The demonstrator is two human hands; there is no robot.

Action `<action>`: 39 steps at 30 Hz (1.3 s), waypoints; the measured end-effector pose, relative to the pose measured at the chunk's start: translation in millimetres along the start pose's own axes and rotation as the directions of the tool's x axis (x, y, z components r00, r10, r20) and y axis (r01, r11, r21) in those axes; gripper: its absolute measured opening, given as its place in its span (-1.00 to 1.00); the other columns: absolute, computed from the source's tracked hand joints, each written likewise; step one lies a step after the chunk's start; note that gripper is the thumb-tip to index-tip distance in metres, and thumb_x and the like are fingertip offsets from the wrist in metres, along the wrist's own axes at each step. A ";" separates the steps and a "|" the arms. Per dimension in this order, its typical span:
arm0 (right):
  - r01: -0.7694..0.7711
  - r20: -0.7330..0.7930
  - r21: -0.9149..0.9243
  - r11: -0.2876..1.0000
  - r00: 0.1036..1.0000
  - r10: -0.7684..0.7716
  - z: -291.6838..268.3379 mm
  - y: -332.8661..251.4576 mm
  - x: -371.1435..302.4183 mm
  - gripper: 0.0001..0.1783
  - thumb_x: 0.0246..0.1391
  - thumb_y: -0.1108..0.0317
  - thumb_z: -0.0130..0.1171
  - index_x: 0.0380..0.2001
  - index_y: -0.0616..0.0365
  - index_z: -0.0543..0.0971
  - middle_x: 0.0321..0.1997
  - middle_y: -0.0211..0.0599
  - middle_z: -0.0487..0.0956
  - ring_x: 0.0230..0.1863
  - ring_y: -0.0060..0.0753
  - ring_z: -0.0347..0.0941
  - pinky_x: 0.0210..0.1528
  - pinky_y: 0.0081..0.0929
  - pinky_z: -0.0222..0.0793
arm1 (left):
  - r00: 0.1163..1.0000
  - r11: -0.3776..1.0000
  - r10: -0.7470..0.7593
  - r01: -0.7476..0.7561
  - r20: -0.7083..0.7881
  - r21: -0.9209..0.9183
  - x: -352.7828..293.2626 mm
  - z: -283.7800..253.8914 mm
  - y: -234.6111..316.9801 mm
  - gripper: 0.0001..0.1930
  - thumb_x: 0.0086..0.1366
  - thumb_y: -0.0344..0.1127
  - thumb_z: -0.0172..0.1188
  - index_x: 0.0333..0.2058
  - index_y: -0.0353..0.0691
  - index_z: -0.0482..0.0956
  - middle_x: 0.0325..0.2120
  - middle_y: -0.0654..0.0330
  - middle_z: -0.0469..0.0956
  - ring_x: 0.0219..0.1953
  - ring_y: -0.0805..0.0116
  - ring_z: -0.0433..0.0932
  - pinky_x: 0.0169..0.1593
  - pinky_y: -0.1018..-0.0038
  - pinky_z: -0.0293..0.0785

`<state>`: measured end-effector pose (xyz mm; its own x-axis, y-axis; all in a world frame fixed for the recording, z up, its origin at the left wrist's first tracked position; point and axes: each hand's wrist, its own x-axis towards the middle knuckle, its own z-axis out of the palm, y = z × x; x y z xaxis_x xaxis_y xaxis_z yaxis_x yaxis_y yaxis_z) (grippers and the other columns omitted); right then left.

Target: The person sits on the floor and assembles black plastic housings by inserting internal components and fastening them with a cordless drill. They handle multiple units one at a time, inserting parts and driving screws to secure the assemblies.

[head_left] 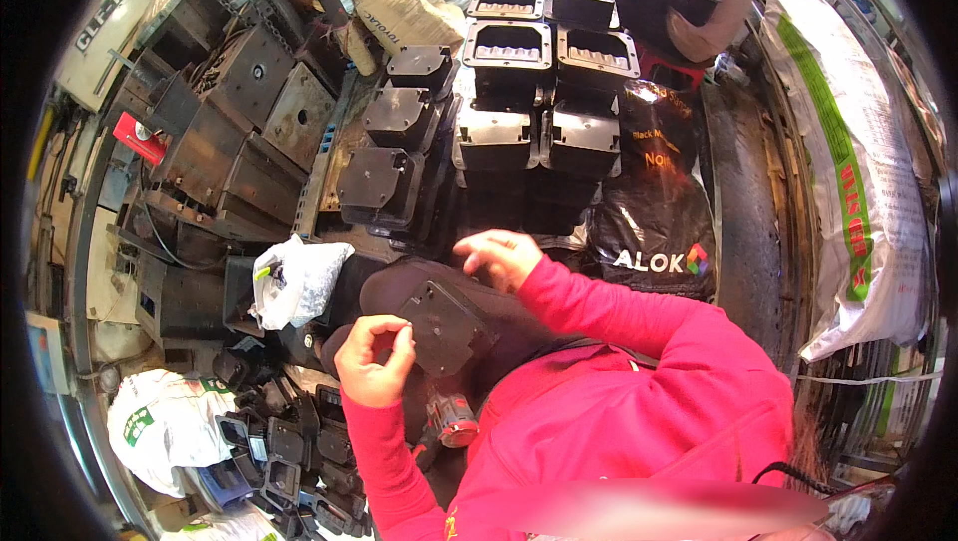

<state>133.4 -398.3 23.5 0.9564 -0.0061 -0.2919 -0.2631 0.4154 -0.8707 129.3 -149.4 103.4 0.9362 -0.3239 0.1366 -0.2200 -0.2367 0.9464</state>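
The step in hand appears to be close handwork at the black box (444, 329) lying on the person's lap (392, 287); the left hand (375, 359) curls thumb and forefinger together beside it, whether around something small I cannot tell, while the right hand (502, 260) is loosely spread just beyond, with nothing visible in its grasp. The next move probably calls for exact fingertip placement. A white plastic bag (304, 283) bulges with unclear contents, and framed cases (509, 65) show shiny ribbed linings (507, 46).

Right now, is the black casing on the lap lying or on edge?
Lying: the black casing shows its broad face upward. Slight tilt: cannot tell.
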 end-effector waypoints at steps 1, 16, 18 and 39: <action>-0.004 -0.090 -0.049 0.999 0.996 0.000 -12.6 5.0 10.0 -0.56 0.09 0.01 0.21 -0.09 0.08 0.62 -0.30 -0.44 0.68 -0.67 -0.73 0.24 -0.65 -0.64 0.14 | 0.995 0.983 -0.097 0.095 -0.004 -0.160 -1.1 -3.8 -10.2 -0.87 0.21 -0.58 0.23 -0.28 -0.28 0.53 -0.41 0.23 0.58 -0.45 0.51 0.56 -0.32 0.58 0.54; -0.346 0.165 -0.568 0.747 0.842 0.515 -10.3 58.4 35.0 -0.43 0.09 -0.28 0.13 -0.25 0.02 0.67 -0.35 -0.34 0.63 -0.58 -0.58 0.33 -0.56 -0.53 0.25 | 0.908 0.792 -0.404 0.408 0.110 -0.454 -12.9 -5.4 -79.2 -0.86 0.25 -0.44 0.27 -0.24 -0.34 0.56 -0.44 0.09 0.61 -0.52 0.41 0.59 -0.47 0.45 0.61; -0.187 0.171 -0.587 0.788 0.922 0.346 -10.3 59.7 35.6 -0.47 0.12 -0.23 0.13 -0.22 0.01 0.68 -0.33 -0.35 0.64 -0.44 -0.52 0.44 -0.42 -0.50 0.36 | 0.906 0.816 -0.398 0.421 0.142 -0.397 -11.3 -3.2 -74.2 -0.86 0.25 -0.45 0.26 -0.23 -0.35 0.56 -0.44 0.08 0.61 -0.51 0.40 0.60 -0.45 0.45 0.61; -0.140 0.256 -0.546 0.826 0.910 0.324 -1.7 56.4 -1.6 -0.67 0.31 0.11 0.05 -0.25 0.14 0.63 -0.49 -0.70 0.49 -0.53 -0.86 0.27 -0.53 -0.74 0.16 | 0.467 0.869 -0.381 0.476 0.798 0.137 81.8 -24.9 -72.8 -0.79 0.19 -0.29 0.34 -0.21 -0.20 0.65 -0.41 0.37 0.62 -0.40 0.64 0.50 -0.33 0.63 0.41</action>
<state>116.8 -376.4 -25.9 0.8180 0.3625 -0.4467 -0.4205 -0.1531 -0.8943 228.7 -135.8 52.9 0.3020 -0.7918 -0.5309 0.2173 -0.4851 0.8470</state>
